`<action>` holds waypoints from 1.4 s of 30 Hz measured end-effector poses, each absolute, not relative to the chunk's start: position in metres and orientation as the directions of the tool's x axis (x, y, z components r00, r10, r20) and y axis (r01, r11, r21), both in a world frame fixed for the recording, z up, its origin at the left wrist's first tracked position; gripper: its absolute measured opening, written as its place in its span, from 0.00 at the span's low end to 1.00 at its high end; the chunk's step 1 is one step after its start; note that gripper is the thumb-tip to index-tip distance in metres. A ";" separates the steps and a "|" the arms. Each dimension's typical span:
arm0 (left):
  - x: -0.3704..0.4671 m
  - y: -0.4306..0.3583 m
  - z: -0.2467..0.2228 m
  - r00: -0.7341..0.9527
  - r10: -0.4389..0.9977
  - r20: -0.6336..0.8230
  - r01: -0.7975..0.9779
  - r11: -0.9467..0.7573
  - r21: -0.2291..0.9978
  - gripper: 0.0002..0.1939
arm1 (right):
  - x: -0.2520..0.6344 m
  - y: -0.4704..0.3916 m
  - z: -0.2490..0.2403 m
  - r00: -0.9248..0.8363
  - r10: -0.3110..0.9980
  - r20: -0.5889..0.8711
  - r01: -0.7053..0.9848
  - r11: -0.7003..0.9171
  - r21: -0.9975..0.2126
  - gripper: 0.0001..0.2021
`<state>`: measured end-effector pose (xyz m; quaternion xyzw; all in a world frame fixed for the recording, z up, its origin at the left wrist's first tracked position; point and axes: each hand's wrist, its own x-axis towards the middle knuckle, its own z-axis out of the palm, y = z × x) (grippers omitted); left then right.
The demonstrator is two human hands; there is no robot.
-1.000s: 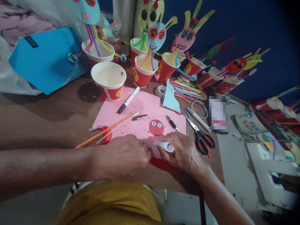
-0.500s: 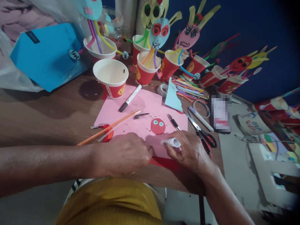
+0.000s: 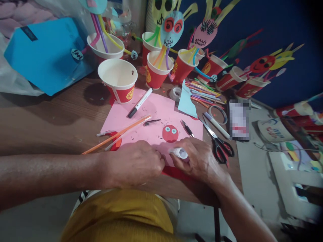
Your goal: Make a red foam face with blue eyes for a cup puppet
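Note:
My left hand (image 3: 137, 164) rests curled over the lower part of the pink sheet (image 3: 121, 114). Its fingertips are hidden, and I cannot make out what they hold. In my right hand (image 3: 199, 159) is a short white tube (image 3: 182, 153), its round end facing me; its kind is unclear. The tube's tip is low over the sheet, a little right of my left knuckles. Just above lies a red paper circle (image 3: 170, 135) with two light-blue eyes. A black pen (image 3: 187, 128) sits above my right hand, and an orange straw (image 3: 116, 135) above my left forearm.
Black-handled scissors (image 3: 222, 149), a purple-capped marker (image 3: 215, 125) and a phone (image 3: 239, 121) lie at the right. A plain paper cup (image 3: 118, 80) stands at the sheet's top left. Behind are several cups with paper-faced figures (image 3: 172, 30) and a straw pile (image 3: 202, 92).
My right hand has moved slightly left with the white tube, bringing it closer to my left hand. The left hand stays curled in place. The camera view has shifted a little.

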<state>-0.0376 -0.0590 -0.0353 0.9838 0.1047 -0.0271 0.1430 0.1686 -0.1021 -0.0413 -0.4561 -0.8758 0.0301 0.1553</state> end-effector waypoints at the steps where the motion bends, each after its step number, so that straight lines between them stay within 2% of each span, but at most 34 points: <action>1: -0.038 -0.059 -0.035 0.976 0.199 -0.090 0.216 -0.937 0.274 0.07 | 0.168 -0.102 -0.041 -0.536 0.809 0.241 0.790 0.581 -0.195 0.02; 11: -0.037 -0.058 -0.029 0.977 0.183 -0.106 0.205 -0.944 0.259 0.09 | 0.174 -0.102 -0.037 -0.513 0.831 0.217 0.816 0.550 -0.180 0.02; 14: -0.038 -0.057 -0.027 0.976 0.192 -0.106 0.213 -0.942 0.260 0.09 | 0.180 -0.105 -0.032 -0.433 0.864 0.258 0.810 0.498 -0.310 0.03; 18: -0.038 -0.057 -0.027 0.971 0.200 -0.131 0.231 -0.928 0.292 0.06 | 0.186 -0.110 -0.022 -0.211 0.909 0.360 0.761 0.384 -0.524 0.05; 22: -0.038 -0.056 -0.027 0.966 0.211 -0.147 0.247 -0.920 0.303 0.08 | 0.187 -0.111 -0.021 -0.038 0.947 0.319 0.698 0.254 -0.669 0.03; 24: -0.039 -0.055 -0.026 0.959 0.238 -0.152 0.277 -0.893 0.356 0.10 | 0.187 -0.111 -0.024 0.025 0.961 0.277 0.634 0.198 -0.747 0.02; 26: -0.039 -0.052 -0.026 0.943 0.311 -0.120 0.330 -0.818 0.471 0.10 | 0.187 -0.111 -0.027 0.069 0.966 0.248 0.573 0.165 -0.802 0.02; 30: -0.036 -0.043 -0.024 0.814 0.579 -0.039 0.404 -0.517 0.755 0.10 | 0.184 -0.112 -0.030 0.074 0.963 0.260 0.547 0.179 -0.818 0.03; 32: -0.033 -0.039 -0.023 0.736 0.675 -0.050 0.398 -0.372 0.839 0.08 | 0.183 -0.112 -0.031 0.059 0.965 0.255 0.528 0.186 -0.828 0.03; 35: -0.030 -0.036 -0.022 0.696 0.718 -0.036 0.374 -0.319 0.871 0.10 | 0.181 -0.112 -0.031 0.066 0.971 0.228 0.455 0.174 -0.873 0.03; 39: -0.028 -0.039 -0.024 0.720 0.692 0.048 0.346 -0.419 0.840 0.13 | 0.178 -0.111 -0.030 0.062 0.984 0.167 0.267 0.145 -0.953 0.03; 42: -0.028 -0.043 -0.027 0.725 0.681 0.099 0.323 -0.463 0.825 0.14 | 0.176 -0.108 -0.032 0.061 0.996 0.065 0.070 0.061 -0.996 0.05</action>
